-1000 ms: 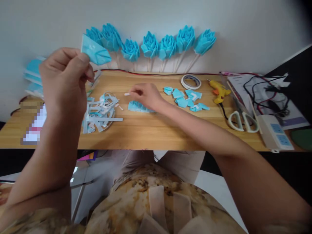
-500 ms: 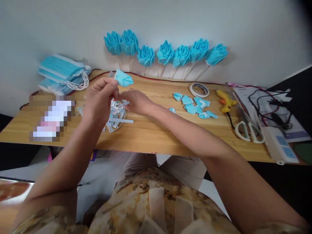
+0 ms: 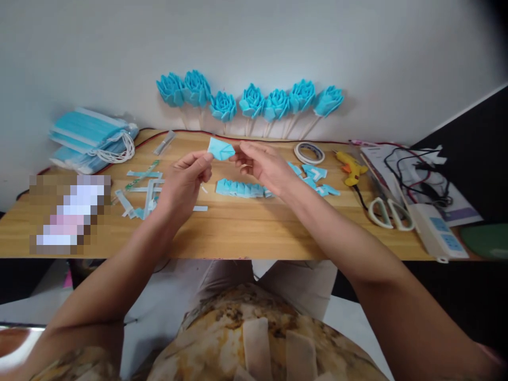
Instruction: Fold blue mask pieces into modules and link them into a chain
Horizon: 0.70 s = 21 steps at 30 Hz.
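Note:
My left hand (image 3: 189, 172) pinches a folded light-blue fabric petal (image 3: 221, 150) by its left edge, held above the table. Just to the right of the petal's tip is my right hand (image 3: 262, 164), its fingers curved and apart. I cannot tell whether they touch the petal. Below the hands lies a row of folded blue petals (image 3: 240, 188), partly covered by my right hand. Beyond my right wrist are more loose folded petals (image 3: 315, 173). Cut white and blue strips (image 3: 148, 196) lie scattered by my left forearm.
Several blue fabric flowers (image 3: 252, 100) on sticks lean against the wall. At the left are stacked face masks (image 3: 89, 132) and a blurred phone (image 3: 73, 209). On the right are a tape roll (image 3: 309, 153), yellow glue gun (image 3: 352, 169), scissors (image 3: 391, 214), cables and a power strip (image 3: 438, 233).
My right hand has moved from beside my left wrist, over the strips, to the petal's right side. The petal stays in my left hand. The row of petals now shows.

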Tool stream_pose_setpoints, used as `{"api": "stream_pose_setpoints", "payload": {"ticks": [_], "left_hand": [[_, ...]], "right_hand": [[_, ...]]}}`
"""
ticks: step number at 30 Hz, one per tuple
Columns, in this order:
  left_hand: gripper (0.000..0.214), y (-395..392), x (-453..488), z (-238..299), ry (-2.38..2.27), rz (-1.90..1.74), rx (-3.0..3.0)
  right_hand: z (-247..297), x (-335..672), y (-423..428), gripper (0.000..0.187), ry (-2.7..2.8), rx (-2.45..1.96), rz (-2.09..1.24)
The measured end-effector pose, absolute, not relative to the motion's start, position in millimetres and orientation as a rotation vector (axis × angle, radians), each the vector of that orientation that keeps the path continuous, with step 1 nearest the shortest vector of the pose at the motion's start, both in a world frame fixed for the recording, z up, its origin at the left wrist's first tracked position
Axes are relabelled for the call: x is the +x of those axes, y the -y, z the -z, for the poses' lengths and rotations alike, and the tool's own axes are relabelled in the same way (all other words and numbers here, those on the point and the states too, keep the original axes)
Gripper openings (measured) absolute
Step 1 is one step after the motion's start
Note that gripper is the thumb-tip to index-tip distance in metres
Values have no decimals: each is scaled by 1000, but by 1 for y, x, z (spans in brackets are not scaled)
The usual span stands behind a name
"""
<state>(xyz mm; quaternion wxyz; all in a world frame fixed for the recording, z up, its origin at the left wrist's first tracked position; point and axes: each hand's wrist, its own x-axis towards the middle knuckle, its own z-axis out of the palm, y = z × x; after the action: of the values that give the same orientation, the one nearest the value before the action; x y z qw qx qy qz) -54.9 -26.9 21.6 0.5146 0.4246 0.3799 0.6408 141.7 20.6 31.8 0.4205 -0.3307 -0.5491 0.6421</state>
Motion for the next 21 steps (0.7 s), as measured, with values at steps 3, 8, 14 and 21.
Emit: {"api": "stream_pose_setpoints", "payload": {"ticks": [3,8,14,21], "left_hand": [[16,28,-44,-23,-948,-1518,1030],[15,30,-32,-18,-1013,-1478,1132],[12,37,-20,-10,-1135,-1202,1685],[19,37,-6,-4,-1262,-886,2407]], "right_hand": [[-30,141,-14,41,1347,-790,-1597],[-40,153,-13,34,1383,-896,-1415],[-54,226,-19,21,1666,-1203,-1127],[-36,298,-16,12,2061,-1325,-1167]]}}
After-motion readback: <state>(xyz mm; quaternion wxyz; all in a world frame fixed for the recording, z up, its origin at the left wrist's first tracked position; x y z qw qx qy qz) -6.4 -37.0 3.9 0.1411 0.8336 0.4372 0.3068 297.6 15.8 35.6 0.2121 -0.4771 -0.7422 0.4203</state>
